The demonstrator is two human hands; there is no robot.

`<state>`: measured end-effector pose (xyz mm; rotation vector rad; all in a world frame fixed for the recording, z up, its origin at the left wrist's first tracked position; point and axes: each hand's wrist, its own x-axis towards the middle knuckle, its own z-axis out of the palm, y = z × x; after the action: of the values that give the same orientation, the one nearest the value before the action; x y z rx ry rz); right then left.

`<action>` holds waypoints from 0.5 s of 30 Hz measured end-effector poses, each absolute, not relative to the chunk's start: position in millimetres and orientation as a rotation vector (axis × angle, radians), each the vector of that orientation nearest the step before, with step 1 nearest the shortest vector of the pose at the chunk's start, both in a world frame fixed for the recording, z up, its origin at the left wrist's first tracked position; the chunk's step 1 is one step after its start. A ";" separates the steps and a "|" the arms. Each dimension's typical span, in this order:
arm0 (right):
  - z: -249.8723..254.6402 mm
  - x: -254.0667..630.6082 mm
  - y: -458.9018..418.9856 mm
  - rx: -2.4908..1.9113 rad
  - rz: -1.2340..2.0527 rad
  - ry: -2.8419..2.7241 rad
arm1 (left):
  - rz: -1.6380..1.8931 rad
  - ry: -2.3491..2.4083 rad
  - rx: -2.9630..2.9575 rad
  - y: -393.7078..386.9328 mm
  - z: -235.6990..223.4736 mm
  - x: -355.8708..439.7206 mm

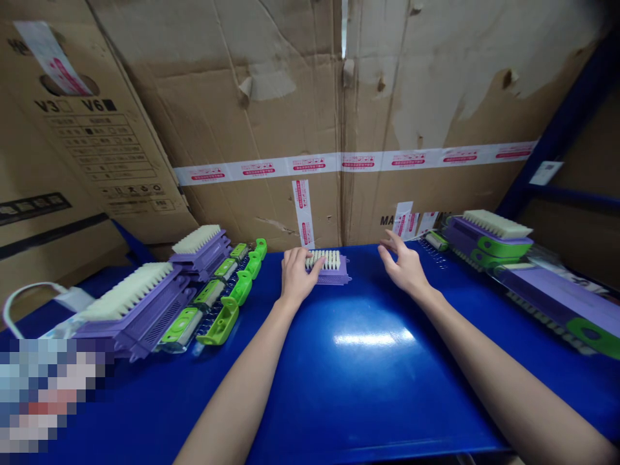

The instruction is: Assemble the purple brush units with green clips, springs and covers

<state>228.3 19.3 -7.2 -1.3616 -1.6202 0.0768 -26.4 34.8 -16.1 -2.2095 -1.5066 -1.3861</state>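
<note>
A small purple brush head with white bristles [333, 266] lies bristles-up at the back middle of the blue table [358, 374]. My left hand [296, 274] rests on its left end, fingers curled over the bristles. My right hand [404, 265] hovers just right of the brush with fingers spread and nothing in it, reaching toward the back right.
Stacks of purple brushes with green handles [159, 300] line the left side. More purple and green brushes [489, 236] lie in clear wrapping on the right. Taped cardboard boxes [310, 116] wall off the back. A blue rack post [557, 129] rises at right.
</note>
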 end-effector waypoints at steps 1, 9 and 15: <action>-7.3 230.4 20.0 -1.401 0.015 -1.618 | -1.361 -1.506 -2.201 33.4 -15.4 -26.0; -6.3 258.1 27.8 -1.759 -0.438 -1.570 | -0.991 -1.338 -2.303 21.4 -11.2 -18.0; 6.1 277.2 33.2 -1.991 -0.497 -1.480 | -0.922 -1.360 -2.317 23.4 -12.7 -17.0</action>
<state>277.2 33.2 6.1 -1.9911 -1.4805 -0.4974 -17.0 23.4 -12.7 -2.3166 -1.3602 -0.9224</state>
